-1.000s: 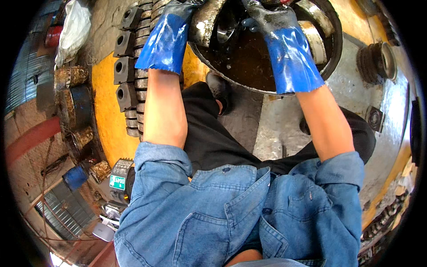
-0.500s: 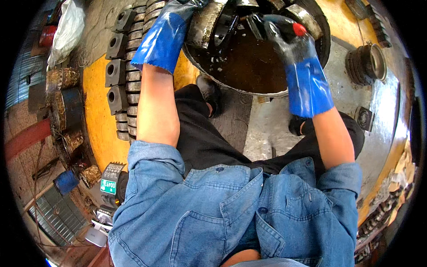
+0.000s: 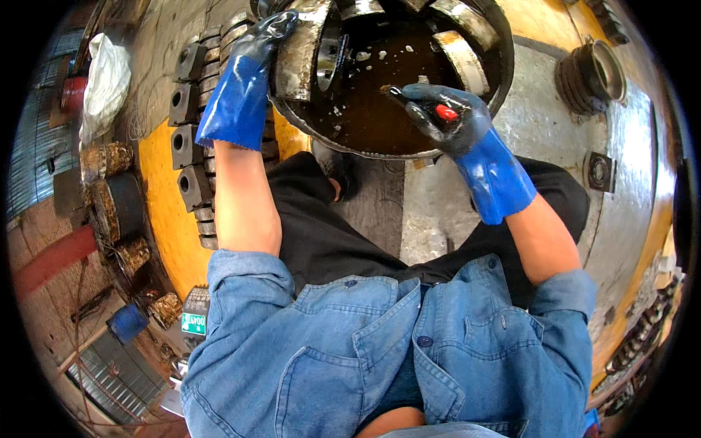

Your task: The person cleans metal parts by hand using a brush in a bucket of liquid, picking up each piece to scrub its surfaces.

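My left hand (image 3: 261, 42), in a blue glove with an oil-blackened palm, is closed on the outer edge of a thick metal ring (image 3: 298, 64). The ring stands on edge inside the left rim of a round pan (image 3: 343, 146) of dark brown liquid (image 3: 387, 120). My right hand (image 3: 451, 120), gloved the same way, is closed around a slim tool with a red end (image 3: 446, 112). The tool's dark tip (image 3: 391, 90) points left over the liquid, apart from the ring. Most of the tool is hidden in my fist, so its exact kind cannot be told.
Other curved metal pieces (image 3: 461, 62) lie in the pan's far and right parts. Left of it are rows of stacked rings and dark blocks with holes (image 3: 187, 146). A stack of rings (image 3: 590, 77) stands at the right. My legs (image 3: 328, 233) straddle the near side.
My right hand has come nearer to me, drawing the tool away from the ring. My left hand stays at the ring. The whole view has shifted slightly.
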`<state>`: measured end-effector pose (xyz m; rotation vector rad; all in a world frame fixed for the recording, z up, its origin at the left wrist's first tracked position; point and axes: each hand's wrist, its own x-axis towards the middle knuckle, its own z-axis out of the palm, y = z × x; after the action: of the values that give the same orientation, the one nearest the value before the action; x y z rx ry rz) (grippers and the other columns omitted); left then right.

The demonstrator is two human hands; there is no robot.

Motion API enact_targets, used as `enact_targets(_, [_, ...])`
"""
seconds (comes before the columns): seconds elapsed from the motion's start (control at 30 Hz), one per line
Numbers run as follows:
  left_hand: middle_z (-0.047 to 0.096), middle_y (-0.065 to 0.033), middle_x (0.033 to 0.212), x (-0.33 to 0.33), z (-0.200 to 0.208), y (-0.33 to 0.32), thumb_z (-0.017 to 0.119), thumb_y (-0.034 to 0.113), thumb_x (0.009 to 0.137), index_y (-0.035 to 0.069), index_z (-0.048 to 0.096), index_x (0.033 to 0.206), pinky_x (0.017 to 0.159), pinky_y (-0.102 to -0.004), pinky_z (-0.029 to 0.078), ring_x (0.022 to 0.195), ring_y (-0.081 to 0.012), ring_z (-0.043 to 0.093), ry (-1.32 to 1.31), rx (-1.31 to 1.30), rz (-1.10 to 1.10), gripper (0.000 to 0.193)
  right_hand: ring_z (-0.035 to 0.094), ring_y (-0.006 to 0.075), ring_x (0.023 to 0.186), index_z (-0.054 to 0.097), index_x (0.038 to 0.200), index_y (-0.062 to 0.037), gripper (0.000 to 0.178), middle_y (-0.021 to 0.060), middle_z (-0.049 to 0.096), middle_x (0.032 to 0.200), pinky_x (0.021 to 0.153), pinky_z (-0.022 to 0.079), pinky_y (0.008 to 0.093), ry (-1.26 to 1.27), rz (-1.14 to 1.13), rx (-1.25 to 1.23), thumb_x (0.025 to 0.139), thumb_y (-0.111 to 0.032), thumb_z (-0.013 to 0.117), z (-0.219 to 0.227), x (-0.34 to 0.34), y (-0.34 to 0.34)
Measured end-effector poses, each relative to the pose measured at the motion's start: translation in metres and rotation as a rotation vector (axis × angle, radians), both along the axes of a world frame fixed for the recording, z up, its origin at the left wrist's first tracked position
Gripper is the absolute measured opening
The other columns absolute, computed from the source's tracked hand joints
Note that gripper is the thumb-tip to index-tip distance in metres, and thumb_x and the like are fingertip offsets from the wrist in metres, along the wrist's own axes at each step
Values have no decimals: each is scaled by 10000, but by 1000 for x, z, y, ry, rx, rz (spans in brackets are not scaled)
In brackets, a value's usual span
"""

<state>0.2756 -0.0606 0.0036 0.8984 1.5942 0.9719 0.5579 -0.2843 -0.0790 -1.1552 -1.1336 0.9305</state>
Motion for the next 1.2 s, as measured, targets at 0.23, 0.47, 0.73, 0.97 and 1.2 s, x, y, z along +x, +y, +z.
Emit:
enact_targets(0.23, [647, -127, 1346, 2, 0, 0, 501, 464, 1040, 65, 613, 1378, 989, -441, 517, 1130, -276, 635, 16, 10, -30, 535, 748, 289, 897, 764, 1081, -105, 231, 107, 766, 1014, 785, 606, 374, -823, -50, 212, 854, -134, 783, 11, 0, -1])
enact_targets(0.47, [648, -125, 1344, 6, 0, -6, 503, 461, 1040, 64, 615, 1376, 987, -440, 517, 1130, -273, 635, 42, 23, -40, 531, 725, 305, 990, 742, 1158, -138, 298, 94, 743, 1135, 856, 591, 411, -847, 84, 146, 871, -218, 743, -9, -5, 0])
enact_targets(0.73, [649, -123, 1343, 8, 1, -9, 505, 457, 1041, 64, 617, 1374, 986, -438, 517, 1129, -270, 635, 83, 48, -70, 527, 735, 308, 920, 755, 1116, -132, 250, 99, 750, 1082, 814, 599, 409, -934, 114, 130, 878, -205, 738, -9, -12, -1])
enact_targets(0.97, [650, -122, 1341, 11, 2, -9, 507, 454, 1041, 63, 619, 1371, 985, -437, 517, 1128, -267, 635, 110, 61, -82, 524, 714, 323, 1024, 717, 1224, -161, 445, 92, 731, 1171, 882, 575, 443, -911, 207, 51, 788, -220, 782, -20, -11, -1])
enact_targets(1.2, [651, -120, 1340, 11, 1, -9, 509, 450, 1042, 63, 621, 1369, 984, -435, 517, 1127, -264, 635, 132, 69, -89, 520, 717, 328, 1014, 725, 1205, -152, 427, 94, 740, 1139, 873, 576, 447, -898, 187, 69, 783, -200, 773, -15, -11, -3])
